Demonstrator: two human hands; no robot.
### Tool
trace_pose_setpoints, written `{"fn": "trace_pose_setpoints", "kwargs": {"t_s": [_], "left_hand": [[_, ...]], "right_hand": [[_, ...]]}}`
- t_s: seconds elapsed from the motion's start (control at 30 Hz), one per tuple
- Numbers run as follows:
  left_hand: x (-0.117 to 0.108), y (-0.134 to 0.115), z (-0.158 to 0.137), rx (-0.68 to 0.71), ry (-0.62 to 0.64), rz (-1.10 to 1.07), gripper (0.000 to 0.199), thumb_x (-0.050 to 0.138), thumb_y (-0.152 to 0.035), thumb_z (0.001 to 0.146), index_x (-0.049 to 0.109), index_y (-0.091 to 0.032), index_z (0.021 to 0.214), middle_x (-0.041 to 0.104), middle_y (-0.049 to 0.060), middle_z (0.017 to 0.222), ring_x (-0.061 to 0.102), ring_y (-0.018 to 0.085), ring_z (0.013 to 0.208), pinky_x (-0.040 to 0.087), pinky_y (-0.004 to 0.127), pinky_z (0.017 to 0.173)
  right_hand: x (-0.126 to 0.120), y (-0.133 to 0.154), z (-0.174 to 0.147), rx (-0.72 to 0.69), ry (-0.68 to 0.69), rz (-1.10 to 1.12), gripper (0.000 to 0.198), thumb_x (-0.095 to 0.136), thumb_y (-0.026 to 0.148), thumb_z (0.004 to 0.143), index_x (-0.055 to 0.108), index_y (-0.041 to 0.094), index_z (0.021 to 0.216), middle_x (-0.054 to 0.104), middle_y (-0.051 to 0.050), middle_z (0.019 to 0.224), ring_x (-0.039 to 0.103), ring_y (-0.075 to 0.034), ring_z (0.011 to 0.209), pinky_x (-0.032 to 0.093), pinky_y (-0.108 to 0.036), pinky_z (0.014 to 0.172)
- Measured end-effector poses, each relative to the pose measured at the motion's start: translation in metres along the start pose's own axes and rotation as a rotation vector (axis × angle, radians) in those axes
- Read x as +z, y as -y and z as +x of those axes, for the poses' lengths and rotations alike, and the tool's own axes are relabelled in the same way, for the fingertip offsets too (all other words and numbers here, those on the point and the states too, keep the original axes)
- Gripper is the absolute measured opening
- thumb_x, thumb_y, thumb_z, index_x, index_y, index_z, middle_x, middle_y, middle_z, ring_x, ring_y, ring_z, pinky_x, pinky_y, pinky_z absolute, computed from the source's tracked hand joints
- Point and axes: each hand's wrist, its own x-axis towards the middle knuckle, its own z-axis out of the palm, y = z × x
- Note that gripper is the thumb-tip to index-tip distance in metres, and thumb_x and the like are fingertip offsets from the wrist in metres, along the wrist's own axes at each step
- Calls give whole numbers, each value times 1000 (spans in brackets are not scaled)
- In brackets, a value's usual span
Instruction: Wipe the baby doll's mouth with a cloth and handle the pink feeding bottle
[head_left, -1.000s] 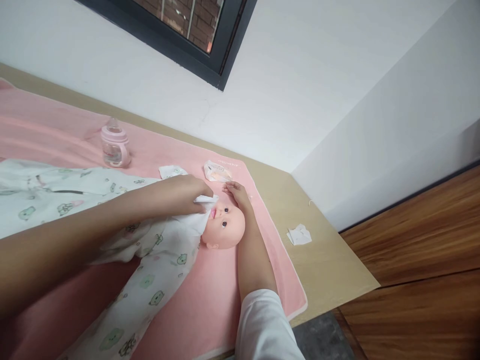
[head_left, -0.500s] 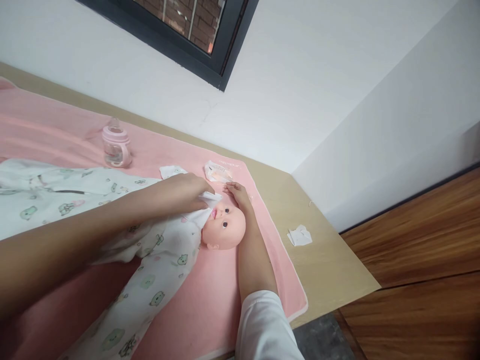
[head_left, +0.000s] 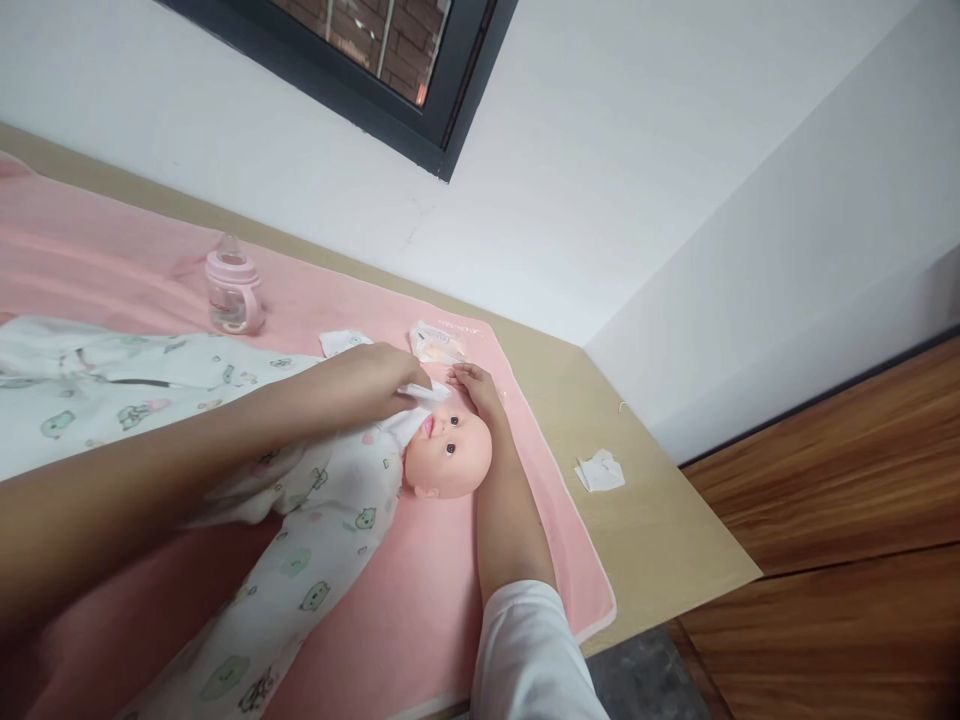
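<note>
A baby doll [head_left: 457, 460] lies on its back on a pink mat [head_left: 360, 620], its bald head toward the right. It wears a white suit [head_left: 330, 500] printed with green animals. My left hand [head_left: 382, 380] reaches across its chest, fingers pinched on a thin white cloth [head_left: 426, 393] beside the doll's mouth and chin. Around the top of the head curves my right arm. My right hand [head_left: 478, 388] rests beyond the head with its fingers stretched out, holding nothing, close to a crumpled clear plastic packet [head_left: 437, 342].
A pink-lidded baby bottle [head_left: 232, 295] with a handle stands on the mat at the back left. On the wooden table [head_left: 645, 540] right of the mat lies a crumpled white tissue [head_left: 600, 471]. The wall and window [head_left: 442, 120] rise behind.
My left hand has shifted slightly, and the raised edge of the white cloth has moved a little away from the doll's chin. My right hand and the doll look unchanged.
</note>
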Motion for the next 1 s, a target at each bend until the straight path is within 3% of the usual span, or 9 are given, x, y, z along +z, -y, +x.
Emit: {"fn": "trace_pose_setpoints", "kwargs": {"t_s": [0.1,0.27,0.47,0.83,1.0], "left_hand": [[0,1,2,-25,-16,17,17,51,-22,83,55,-19,67,66,6,76,58,21,72,32,29,63],[0,8,0,9,-84,-86,18,58,-30,81,74,-22,83,73,5,88,64,21,81,38,27,67],[-7,2,-5,1,115,-288,29,58,-37,82,80,-27,97,76,0,104,67,20,93,44,24,76],[4,8,-2,45,158,-273,35,59,-23,73,82,-34,97,76,-2,93,67,18,84,42,25,73],[0,2,-4,34,107,-257,32,56,-24,76,82,-33,92,74,-2,89,66,18,81,40,26,70]], "right_hand": [[0,1,-1,0,8,9,10,62,12,85,67,17,93,73,0,84,70,-10,80,54,-27,96],[0,-1,0,4,-2,12,11,60,10,86,66,17,91,72,0,83,70,-10,76,54,-28,95],[-1,-2,2,-10,13,6,8,64,14,85,66,16,92,73,-1,84,71,-12,80,54,-30,97],[2,2,-2,-9,5,12,9,60,10,86,65,15,92,73,-1,83,70,-10,77,55,-28,96],[1,3,-4,-15,14,7,9,62,13,86,65,15,94,73,-2,83,71,-11,80,54,-30,99]]}}
